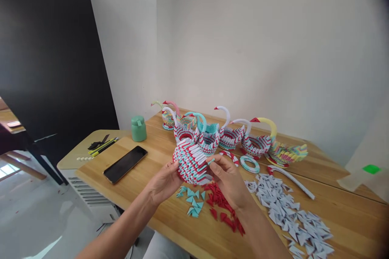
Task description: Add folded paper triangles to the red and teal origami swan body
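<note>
My left hand [167, 181] grips the left side of a swan body made of folded paper pieces [191, 164], in white, red and teal, raised over the table. At its right side my right hand [225, 178] is closed, pinching a small teal folded paper piece [210, 161] between thumb and finger. Whether that piece touches the body I cannot tell. Below lie loose teal paper triangles [194, 201] and a heap of red paper triangles [223, 206], partly hidden by my right hand. Many white paper triangles [282, 198] spread to the right.
Several finished paper swans [231, 135] stand in a row behind. Nearer are a teal paper ring [249, 164] and a white swan neck [293, 178] with a red tip. On the left lie a phone [125, 164], a green lidded container [139, 129] and pencils [103, 147].
</note>
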Available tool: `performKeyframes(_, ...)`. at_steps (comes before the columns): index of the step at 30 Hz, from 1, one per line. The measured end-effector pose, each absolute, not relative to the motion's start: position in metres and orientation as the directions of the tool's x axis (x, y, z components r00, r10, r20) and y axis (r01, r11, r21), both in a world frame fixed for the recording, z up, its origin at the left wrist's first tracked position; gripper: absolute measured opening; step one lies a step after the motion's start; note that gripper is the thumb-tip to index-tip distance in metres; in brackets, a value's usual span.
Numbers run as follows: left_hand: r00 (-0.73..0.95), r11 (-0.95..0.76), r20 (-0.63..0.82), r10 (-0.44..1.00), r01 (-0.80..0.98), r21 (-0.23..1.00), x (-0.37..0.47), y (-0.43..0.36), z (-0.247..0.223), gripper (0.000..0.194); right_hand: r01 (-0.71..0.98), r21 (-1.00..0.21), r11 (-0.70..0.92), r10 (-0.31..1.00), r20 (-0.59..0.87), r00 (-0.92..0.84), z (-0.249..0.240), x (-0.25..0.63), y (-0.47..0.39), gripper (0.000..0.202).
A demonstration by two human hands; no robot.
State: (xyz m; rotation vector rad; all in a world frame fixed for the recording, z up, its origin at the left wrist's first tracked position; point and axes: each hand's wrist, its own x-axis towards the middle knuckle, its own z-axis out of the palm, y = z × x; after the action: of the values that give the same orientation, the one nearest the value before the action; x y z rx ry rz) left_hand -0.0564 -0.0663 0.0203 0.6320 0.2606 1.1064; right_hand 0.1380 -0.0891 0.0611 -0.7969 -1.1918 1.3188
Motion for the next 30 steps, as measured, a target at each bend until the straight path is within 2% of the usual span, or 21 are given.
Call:
performKeyframes(8, 0.482, 0.246, 0.169, 0.86, -0.68, 0.69, -0.037, -0.038, 0.023, 0.037, -0.256, -0.936, 0.24, 0.964, 0.199, 0.177, 0.073, 0.195, -0.085, 0.031)
performKeyframes(12, 0.571, 0.236, 0.192, 0.798, -0.59, 0.772, -0.019, -0.028, 0.032, 0.036, -0.244, -0.941, 0.234, 0.966, 0.197, 0.165, 0.07, 0.206, -0.08, 0.03)
performKeyframes(16, 0.634, 0.236, 0.197, 0.748, -0.531, 0.814, -0.004, -0.019, 0.037, 0.038, -0.301, -0.927, 0.222, 0.97, 0.18, 0.161, 0.054, 0.212, -0.073, 0.029)
performKeyframes(25, 0.615, 0.201, 0.14, 0.776, -0.453, 0.869, -0.003, -0.013, 0.012, 0.04, -0.415, -0.903, 0.108, 0.986, 0.046, 0.158, 0.024, 0.219, -0.068, 0.032)
performKeyframes(30, 0.636, 0.214, 0.114, 0.763, -0.416, 0.884, -0.009, -0.016, 0.008, 0.04, -0.363, -0.926, 0.107, 0.987, 0.056, 0.15, 0.022, 0.218, -0.072, 0.033)
